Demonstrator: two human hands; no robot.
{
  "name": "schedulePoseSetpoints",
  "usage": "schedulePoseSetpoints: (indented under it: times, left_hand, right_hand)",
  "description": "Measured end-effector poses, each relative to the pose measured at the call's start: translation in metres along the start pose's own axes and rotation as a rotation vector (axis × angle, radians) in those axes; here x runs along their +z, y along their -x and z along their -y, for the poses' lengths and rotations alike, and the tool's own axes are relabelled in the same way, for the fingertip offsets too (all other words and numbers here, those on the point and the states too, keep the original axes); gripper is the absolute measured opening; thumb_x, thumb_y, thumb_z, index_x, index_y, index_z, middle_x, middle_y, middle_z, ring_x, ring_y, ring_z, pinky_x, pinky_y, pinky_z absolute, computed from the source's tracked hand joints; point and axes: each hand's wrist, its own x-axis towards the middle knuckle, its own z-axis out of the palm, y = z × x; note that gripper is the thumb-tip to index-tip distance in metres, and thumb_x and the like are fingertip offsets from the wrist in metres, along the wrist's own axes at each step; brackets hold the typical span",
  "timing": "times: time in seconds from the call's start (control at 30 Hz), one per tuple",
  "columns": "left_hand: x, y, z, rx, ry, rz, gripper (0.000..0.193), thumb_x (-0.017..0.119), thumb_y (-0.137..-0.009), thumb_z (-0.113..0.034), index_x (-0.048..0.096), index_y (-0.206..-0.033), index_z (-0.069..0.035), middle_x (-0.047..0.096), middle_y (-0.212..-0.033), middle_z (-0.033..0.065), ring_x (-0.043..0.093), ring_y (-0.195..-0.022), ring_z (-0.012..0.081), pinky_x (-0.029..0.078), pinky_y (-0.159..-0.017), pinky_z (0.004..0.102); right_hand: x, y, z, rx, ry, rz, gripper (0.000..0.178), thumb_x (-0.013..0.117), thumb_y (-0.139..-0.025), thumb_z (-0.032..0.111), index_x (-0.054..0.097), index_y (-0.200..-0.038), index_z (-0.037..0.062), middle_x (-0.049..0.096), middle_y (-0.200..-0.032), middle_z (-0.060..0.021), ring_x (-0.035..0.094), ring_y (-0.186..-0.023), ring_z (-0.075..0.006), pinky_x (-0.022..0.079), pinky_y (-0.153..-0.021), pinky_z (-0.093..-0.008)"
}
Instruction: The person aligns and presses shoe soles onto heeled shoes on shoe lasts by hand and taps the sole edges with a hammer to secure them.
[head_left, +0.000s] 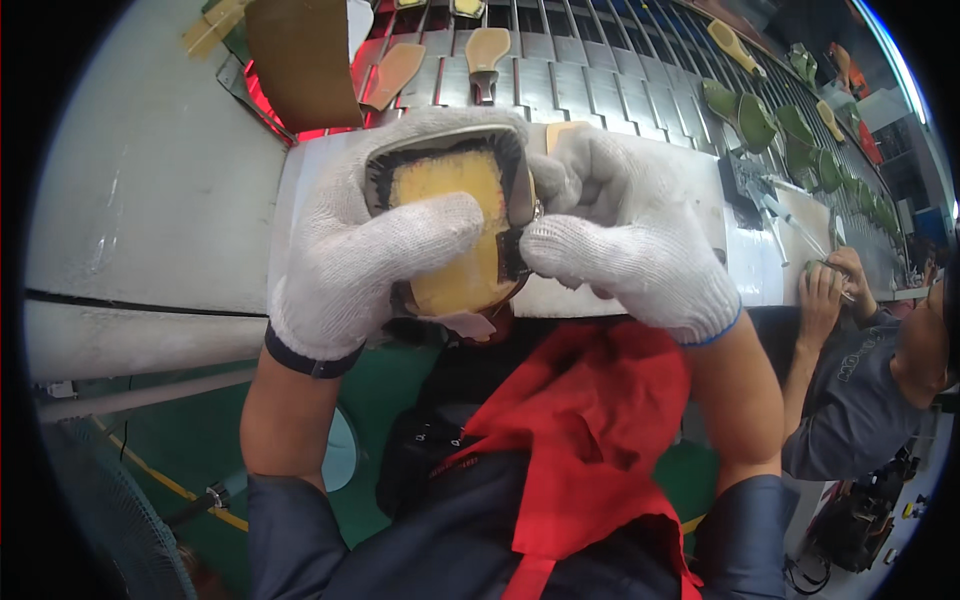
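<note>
In front of me is a shoe upper stretched on a yellow last point(440, 265), its underside turned up and a dark, rough margin folded in around it. My left hand point(370, 240), in a white knit glove, wraps around its left side, thumb across the yellow bottom. My right hand point(625, 220), gloved too, has its thumb and fingers bent at the right edge of the shoe. A small shiny metal piece shows there by the fingertips; what exactly they pinch is hidden.
Beyond the light worktop point(690, 190) runs a slatted metal conveyor with a tan shoe sole point(487, 50) and several green shoe uppers point(745, 115). A brown board point(305, 65) stands at the back left. Another person's hands point(830, 290) work at the right.
</note>
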Motion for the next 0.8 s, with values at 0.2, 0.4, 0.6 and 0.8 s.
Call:
schedulePoseSetpoints:
  times: [0.2,0.4,0.6,0.8]
  left_hand:
    - [-0.008,0.007,0.003,0.033,0.014,0.026,0.082,0.081,-0.084,-0.027,0.055,-0.152,0.012,0.071,-0.137,0.0262,0.076,-0.12,0.0349,0.061,-0.107,0.0478]
    - [-0.013,0.008,0.003,0.042,0.051,0.048,0.072,0.081,-0.087,-0.017,0.059,-0.15,0.009,0.073,-0.134,0.0195,0.074,-0.12,0.0279,0.06,-0.106,0.0422]
    - [-0.004,0.009,0.0,0.065,0.021,0.107,0.062,0.079,-0.092,-0.01,0.062,-0.149,0.007,0.074,-0.134,0.0149,0.072,-0.122,0.0222,0.056,-0.11,0.0381]
    - [0.008,0.006,0.0,-0.012,0.053,0.095,0.07,0.08,-0.086,-0.017,0.061,-0.148,0.009,0.075,-0.132,0.0216,0.074,-0.12,0.0281,0.059,-0.108,0.0418]
  right_hand:
    - [0.01,0.005,-0.012,-0.02,-0.248,0.038,0.038,0.095,-0.09,0.015,0.06,-0.101,0.0044,0.068,-0.093,-0.0021,0.068,-0.087,-0.0077,0.057,-0.072,-0.0256]
    - [0.006,0.005,0.005,0.121,-0.214,0.046,0.035,0.093,-0.091,0.015,0.061,-0.101,0.0059,0.069,-0.084,-0.0035,0.069,-0.069,-0.012,0.054,-0.058,-0.0263]
    - [-0.01,-0.001,-0.001,0.169,-0.263,0.205,0.036,0.094,-0.091,0.019,0.063,-0.105,0.0062,0.071,-0.085,-0.0049,0.071,-0.072,-0.0109,0.056,-0.061,-0.0254]
    - [-0.005,0.009,-0.001,0.058,-0.015,0.023,0.068,0.1,-0.08,0.045,0.071,-0.118,-0.0033,0.074,-0.102,-0.0061,0.073,-0.091,-0.0138,0.06,-0.076,-0.0282]
